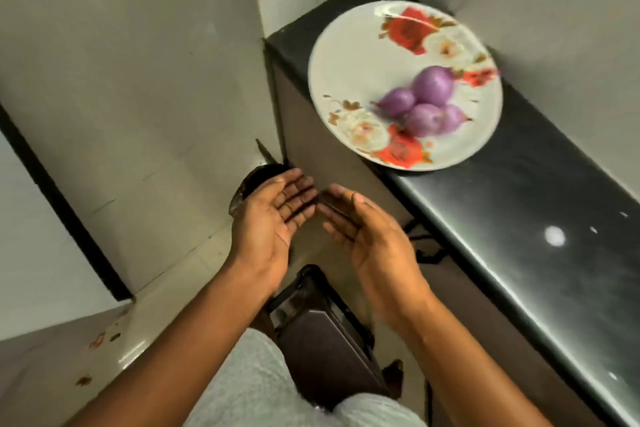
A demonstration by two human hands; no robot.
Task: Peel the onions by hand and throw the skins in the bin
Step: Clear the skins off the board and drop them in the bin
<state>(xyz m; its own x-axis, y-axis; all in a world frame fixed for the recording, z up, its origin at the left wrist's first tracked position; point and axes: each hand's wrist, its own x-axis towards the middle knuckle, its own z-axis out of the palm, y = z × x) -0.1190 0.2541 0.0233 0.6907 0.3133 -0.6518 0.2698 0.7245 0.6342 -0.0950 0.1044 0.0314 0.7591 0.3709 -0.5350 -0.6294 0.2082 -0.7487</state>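
Several purple peeled onions lie together on a white plate with red flower prints, which stands on the black counter at the upper right. My left hand and my right hand are held out side by side below the counter's edge, palms turned inward, fingers straight, holding nothing. Just beyond my left fingertips a dark round bin stands on the floor, mostly hidden by that hand.
The glossy black counter runs down the right side against a pale wall. A dark stool stands below my hands. Bits of onion skin lie on the pale tiled floor at the lower left.
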